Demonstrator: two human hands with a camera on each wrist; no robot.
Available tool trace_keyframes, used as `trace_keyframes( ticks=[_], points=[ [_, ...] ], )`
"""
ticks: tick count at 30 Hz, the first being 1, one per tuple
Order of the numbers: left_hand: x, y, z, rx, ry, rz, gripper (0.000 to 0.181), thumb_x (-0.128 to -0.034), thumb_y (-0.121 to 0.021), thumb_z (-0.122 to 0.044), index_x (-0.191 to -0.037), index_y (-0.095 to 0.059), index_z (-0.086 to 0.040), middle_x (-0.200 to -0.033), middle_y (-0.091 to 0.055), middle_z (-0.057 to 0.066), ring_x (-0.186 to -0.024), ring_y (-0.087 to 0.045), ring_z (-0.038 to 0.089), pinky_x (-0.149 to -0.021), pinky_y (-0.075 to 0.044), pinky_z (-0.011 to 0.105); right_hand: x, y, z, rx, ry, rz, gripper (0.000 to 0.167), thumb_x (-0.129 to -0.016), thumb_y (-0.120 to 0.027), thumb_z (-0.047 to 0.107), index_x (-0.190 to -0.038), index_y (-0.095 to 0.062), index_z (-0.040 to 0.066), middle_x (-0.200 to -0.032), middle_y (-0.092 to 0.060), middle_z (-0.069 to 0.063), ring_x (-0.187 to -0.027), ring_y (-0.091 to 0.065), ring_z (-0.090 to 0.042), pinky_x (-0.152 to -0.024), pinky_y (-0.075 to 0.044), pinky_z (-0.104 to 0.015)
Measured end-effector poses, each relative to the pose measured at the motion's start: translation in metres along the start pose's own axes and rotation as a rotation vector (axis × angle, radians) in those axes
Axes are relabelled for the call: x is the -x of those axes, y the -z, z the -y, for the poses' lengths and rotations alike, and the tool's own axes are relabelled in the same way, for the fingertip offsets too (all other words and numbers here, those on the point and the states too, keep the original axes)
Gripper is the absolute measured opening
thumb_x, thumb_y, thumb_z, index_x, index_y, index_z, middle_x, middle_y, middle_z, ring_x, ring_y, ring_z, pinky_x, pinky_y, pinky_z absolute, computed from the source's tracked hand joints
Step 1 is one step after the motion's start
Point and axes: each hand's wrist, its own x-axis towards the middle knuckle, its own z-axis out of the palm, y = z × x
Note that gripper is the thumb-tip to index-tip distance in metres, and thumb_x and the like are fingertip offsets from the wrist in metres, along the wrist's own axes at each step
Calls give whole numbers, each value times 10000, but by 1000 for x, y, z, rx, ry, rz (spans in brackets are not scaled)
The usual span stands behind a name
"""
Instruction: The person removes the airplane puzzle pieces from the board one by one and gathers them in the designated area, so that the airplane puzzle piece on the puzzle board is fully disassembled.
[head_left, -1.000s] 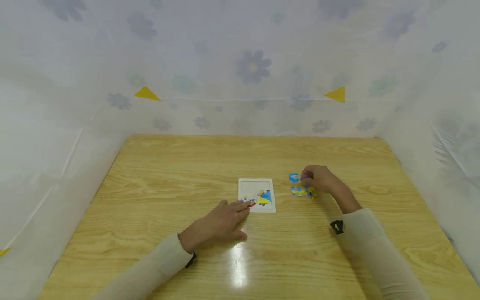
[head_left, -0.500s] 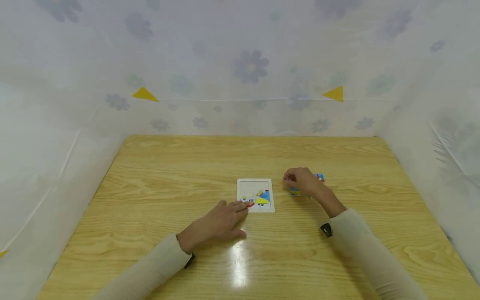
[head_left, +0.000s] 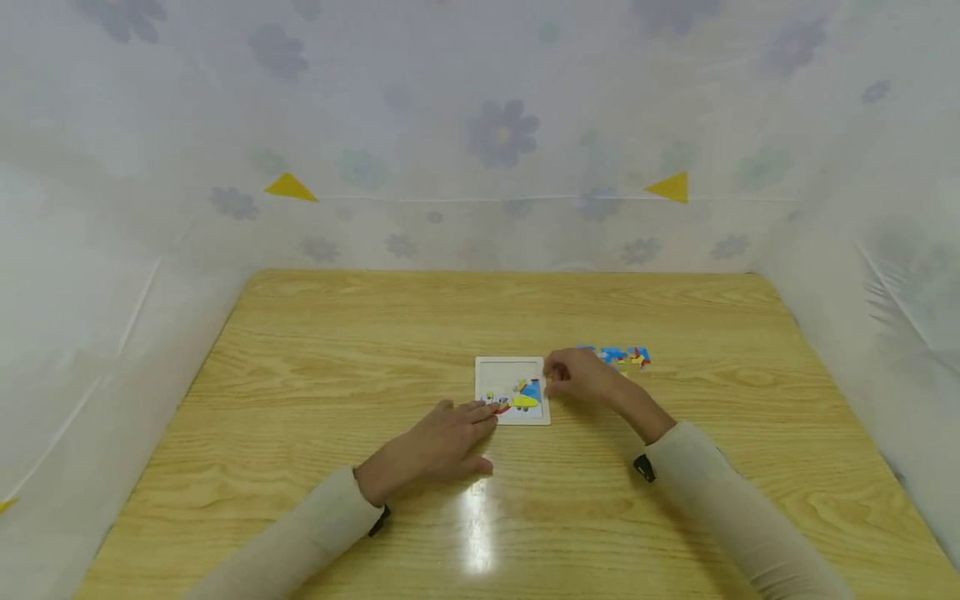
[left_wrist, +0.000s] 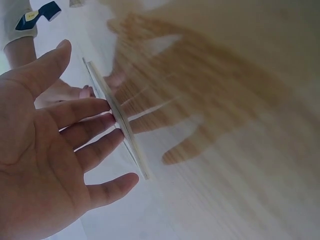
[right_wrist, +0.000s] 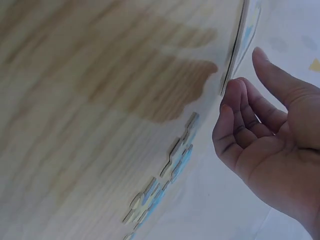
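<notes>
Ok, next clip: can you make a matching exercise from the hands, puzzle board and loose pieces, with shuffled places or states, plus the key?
Things:
1. puzzle board
2. left hand
3. right hand
4. loose pieces

Places or states:
A. by the board's right edge, fingers bent
B. blue, red and yellow, on the table
C. white-bordered, picture partly filled in
D. touching the board's near-left side, fingers outstretched

Pairs: 1-C, 2-D, 3-A, 4-B

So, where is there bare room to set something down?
Bare: the table left of the puzzle tray, beyond the left hand; and between the loose jigsaw pieces and the table's right edge. Crowded: between tray and pieces, around the right hand.
</notes>
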Motion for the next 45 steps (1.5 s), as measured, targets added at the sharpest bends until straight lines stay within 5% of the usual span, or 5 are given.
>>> trace_keyframes(
  ticks=[27, 35, 45],
  points=[
    [-4, -2, 2, -20, 0, 2, 686, -893, -565, -525, -1408, -458, -85, -1511, -386, 63, -1394, -370, 231, -1026, -382, 516, -2, -8, 11, -20, 14, 72, 242, -841, -710, 105, -1012, -550, 40, -797, -565, -42, -671, -498, -135, -626, -439, -277],
    [-2, 0, 1, -6, 7, 9, 693, -894, -559, -528, -1415, -450, -84, -1515, -379, 62, -1397, -365, 233, -1032, -374, 510, -4, -11, 13, -17, -13, 27, 241, -810, -739, 92, -954, -552, 45, -815, -583, -40, -703, -525, -131, -641, -450, -267],
    [-2, -2, 1, 3, 19, 16, 697, -889, -569, -526, -1417, -448, -87, -1526, -360, 54, -1398, -363, 234, -1040, -366, 505, -5, -11, 18, 8, -19, -42, 35, -906, -619, 73, -903, -606, 40, -814, -647, -52, -697, -570, -114, -614, -461, -248]
  ],
)
